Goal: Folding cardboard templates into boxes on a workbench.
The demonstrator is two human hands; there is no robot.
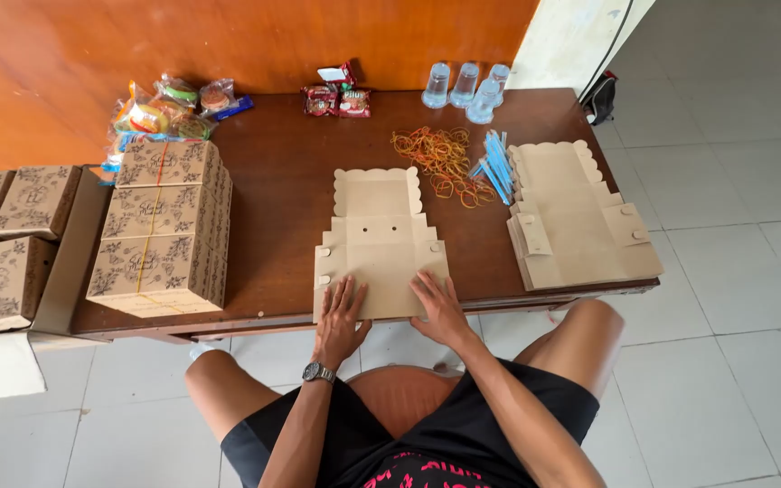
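Observation:
A flat, unfolded kraft cardboard box blank (378, 237) with a scalloped far edge lies on the dark wooden table (291, 181) in front of me. My left hand (340, 318), wearing a wristwatch, rests palm down on the blank's near left part. On the near right part lies my right hand (438, 307), fingers spread. Both hands press flat on the card and grip nothing.
A stack of flat box blanks (580, 221) lies to the right. Rubber bands (436, 158), blue straws (496, 164) and three sealed water cups (465, 89) sit behind. Assembled patterned boxes (164, 226) stand left, with snack packets (169, 108) and red wrappers (336, 95) at the back.

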